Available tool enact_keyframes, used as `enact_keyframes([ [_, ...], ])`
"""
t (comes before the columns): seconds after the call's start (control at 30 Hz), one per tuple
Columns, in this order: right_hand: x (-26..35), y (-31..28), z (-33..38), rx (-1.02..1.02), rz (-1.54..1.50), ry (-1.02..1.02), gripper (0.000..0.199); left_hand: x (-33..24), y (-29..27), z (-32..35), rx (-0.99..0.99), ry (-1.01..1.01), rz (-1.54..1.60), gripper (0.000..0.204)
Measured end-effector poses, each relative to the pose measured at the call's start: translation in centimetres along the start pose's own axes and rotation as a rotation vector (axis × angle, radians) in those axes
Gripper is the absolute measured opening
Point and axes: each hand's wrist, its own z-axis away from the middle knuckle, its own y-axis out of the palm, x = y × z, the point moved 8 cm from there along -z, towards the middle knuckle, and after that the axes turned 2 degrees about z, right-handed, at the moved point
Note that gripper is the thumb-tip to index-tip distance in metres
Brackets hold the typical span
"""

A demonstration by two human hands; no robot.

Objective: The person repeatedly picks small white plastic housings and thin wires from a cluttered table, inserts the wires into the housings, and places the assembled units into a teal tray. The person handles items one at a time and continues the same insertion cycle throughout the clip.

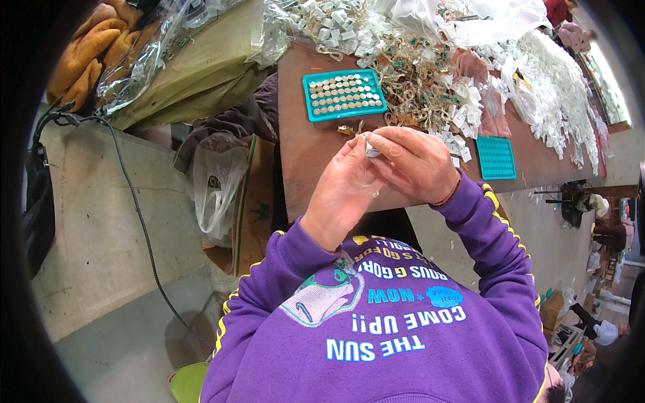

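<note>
My left hand (341, 188) and my right hand (420, 164) meet above the near edge of the brown table (306, 161). Between their fingertips is a small white plastic piece (371, 149), mostly covered by the fingers. Both hands are closed on it. A thin, clear strand shows below it, by the left palm. Just beyond the fingers, a small gold-coloured part (345, 129) lies on the table. Behind that sits a teal tray (307, 101) with rows of round, silvery discs.
Tangled cords with small green and brown parts (420, 84) lie beyond my hands. White plastic pieces (339, 30) are heaped at the back, more (544, 87) at right. A second teal tray (496, 158) rests near the right edge. A cardboard box (252, 201) with a clear bag (218, 181) stands left.
</note>
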Motion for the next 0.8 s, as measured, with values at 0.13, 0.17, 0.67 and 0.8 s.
enact_keyframes([
  [0.13,0.0,0.1,0.0,-0.008,-0.040,0.038,0.033,0.4,0.6,0.2,0.056,-0.037,0.054,0.024],
  [0.17,0.0,0.0,0.0,-0.007,-0.052,0.053,0.032,0.6,0.4,0.3,0.000,-0.054,0.049,0.024],
  [0.67,-0.4,0.2,0.0,0.099,-0.131,0.213,0.023,-3.0,0.9,1.0,-0.283,0.356,-0.932,0.019],
  [0.8,-0.4,0.3,0.0,0.106,-0.093,0.185,0.021,-2.4,0.5,0.8,-0.277,0.280,-0.888,0.018],
])
